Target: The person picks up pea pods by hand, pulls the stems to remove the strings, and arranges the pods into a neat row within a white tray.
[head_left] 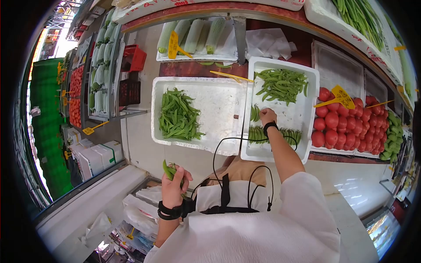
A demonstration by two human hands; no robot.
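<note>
- Head view: your left hand [173, 186] is closed around a few pea pods [169, 170], held low, well apart from the trays.
- Your right hand [266, 116] reaches into the right white tray [307, 105], fingers pinched on a small bunch of pods [255, 113].
- Loose pods lie in the left tray [219, 98]; tomatoes [340, 125] sit just beside the right tray.

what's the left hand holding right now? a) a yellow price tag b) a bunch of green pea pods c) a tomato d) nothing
b: the left hand is closed around a few green pea pods, held up away from the trays, while the right hand reaches into the white foam tray where more pods lie in rows.
</note>
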